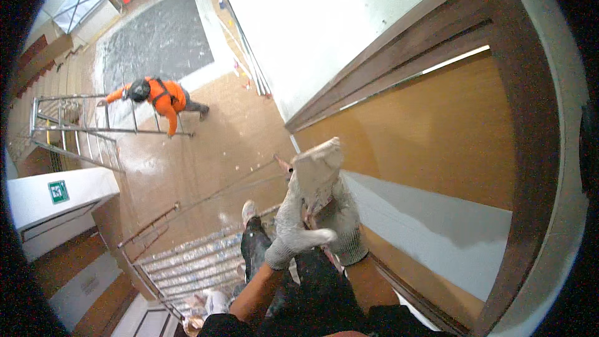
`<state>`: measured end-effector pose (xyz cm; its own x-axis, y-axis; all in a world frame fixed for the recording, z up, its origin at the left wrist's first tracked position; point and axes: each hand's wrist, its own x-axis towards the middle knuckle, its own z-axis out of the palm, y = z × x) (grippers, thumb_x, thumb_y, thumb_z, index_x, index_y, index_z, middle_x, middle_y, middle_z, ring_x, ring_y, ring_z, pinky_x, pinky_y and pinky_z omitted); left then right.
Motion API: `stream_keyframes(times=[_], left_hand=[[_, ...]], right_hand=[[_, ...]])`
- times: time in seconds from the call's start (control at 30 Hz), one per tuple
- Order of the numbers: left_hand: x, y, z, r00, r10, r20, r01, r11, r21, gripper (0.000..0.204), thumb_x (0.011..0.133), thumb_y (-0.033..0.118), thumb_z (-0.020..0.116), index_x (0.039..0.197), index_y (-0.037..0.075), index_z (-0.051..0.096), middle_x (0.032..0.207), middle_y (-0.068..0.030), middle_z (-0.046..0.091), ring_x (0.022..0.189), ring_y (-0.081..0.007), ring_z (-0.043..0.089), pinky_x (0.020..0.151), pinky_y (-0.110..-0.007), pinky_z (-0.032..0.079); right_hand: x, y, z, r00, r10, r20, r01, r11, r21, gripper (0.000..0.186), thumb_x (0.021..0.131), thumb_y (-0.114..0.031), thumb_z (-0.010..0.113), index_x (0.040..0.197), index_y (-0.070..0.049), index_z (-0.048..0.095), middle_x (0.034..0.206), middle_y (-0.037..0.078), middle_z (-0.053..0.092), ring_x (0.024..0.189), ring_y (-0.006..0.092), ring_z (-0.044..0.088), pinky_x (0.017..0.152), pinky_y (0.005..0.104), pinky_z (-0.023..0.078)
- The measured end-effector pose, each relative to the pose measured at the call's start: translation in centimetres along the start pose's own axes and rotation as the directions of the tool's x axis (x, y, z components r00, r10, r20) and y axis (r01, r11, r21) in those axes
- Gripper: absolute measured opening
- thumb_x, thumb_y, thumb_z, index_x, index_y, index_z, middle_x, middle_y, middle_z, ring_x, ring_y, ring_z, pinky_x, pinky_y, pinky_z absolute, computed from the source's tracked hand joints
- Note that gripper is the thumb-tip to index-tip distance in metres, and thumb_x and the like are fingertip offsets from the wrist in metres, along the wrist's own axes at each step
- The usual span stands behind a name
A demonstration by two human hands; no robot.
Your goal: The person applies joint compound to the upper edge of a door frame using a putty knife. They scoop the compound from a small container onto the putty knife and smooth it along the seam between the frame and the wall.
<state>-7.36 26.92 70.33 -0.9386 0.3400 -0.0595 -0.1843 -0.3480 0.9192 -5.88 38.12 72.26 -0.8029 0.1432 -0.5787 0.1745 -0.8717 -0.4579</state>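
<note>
A flat, whitish piece (317, 165), its face coated in what looks like plaster, is held up in front of me; its exact kind is hard to tell. My left hand (290, 228), in a dirty white knit glove, grips its left side and lower end, the thumb stretching across toward the other glove. On the right, my right hand (347, 228), gloved alike, closes round the lower right part, with its fingers mostly hidden behind the piece. Between the two gloves a narrow reddish-brown part shows, partly covered.
Below me is a plaster-splattered scaffold platform (199, 256) with metal rails. Down on the floor, a person in orange (167, 97) wearing a dark helmet holds a metal scaffold frame (81, 128). A brown door frame (399, 56) and wood-toned panel (430, 131) stand close at right.
</note>
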Motion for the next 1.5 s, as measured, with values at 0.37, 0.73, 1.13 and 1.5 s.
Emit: stream_keyframes(times=[0.37,0.73,1.13,1.5], left_hand=[[3.1,2.9,0.2,0.987,0.136,-0.08,-0.109,0.953,0.282,0.029,0.095,0.013,0.063,0.118,-0.003,0.067,0.111,-0.0181,0.072,0.104,-0.0283,0.069,0.093,-0.038,0.052],[11.8,9.7,0.0,0.888,0.439,0.136,-0.452,0.784,0.425,0.029,0.099,0.013,0.058,0.126,0.004,0.064,0.116,-0.0149,0.068,0.102,-0.0273,0.065,0.088,-0.039,0.053],[32.1,15.1,8.0,0.226,0.95,0.217,-0.692,0.0,0.722,0.023,0.099,0.005,0.054,0.121,-0.001,0.058,0.094,-0.0143,0.066,0.092,-0.0281,0.063,0.082,-0.04,0.05],[29.4,12.9,13.8,0.011,0.942,0.336,-0.75,-0.214,0.626,0.014,0.095,0.001,0.057,0.107,0.001,0.065,0.096,-0.0188,0.066,0.095,-0.0359,0.065,0.088,-0.046,0.049]], right_hand=[[0.1,2.1,2.7,0.944,-0.276,0.182,0.317,0.913,-0.257,0.038,0.109,-0.025,0.047,0.138,-0.001,0.05,0.128,0.009,0.06,0.118,0.0173,0.057,0.104,0.0353,0.047],[-1.1,0.5,-0.5,0.849,-0.476,0.231,0.518,0.658,-0.547,0.04,0.109,-0.038,0.047,0.116,0.0,0.058,0.106,0.01,0.062,0.094,0.0179,0.061,0.09,0.032,0.051],[-4.8,10.1,-25.1,0.964,-0.116,-0.238,-0.056,0.79,-0.61,0.028,0.107,-0.03,0.053,0.106,-0.005,0.065,0.082,-0.002,0.06,0.073,0.0067,0.057,0.068,0.0206,0.048],[-5.0,12.5,-34.6,0.938,-0.074,-0.337,-0.173,0.745,-0.645,0.027,0.105,-0.028,0.054,0.106,-0.004,0.065,0.081,-0.002,0.06,0.07,0.0064,0.055,0.062,0.0213,0.046]])
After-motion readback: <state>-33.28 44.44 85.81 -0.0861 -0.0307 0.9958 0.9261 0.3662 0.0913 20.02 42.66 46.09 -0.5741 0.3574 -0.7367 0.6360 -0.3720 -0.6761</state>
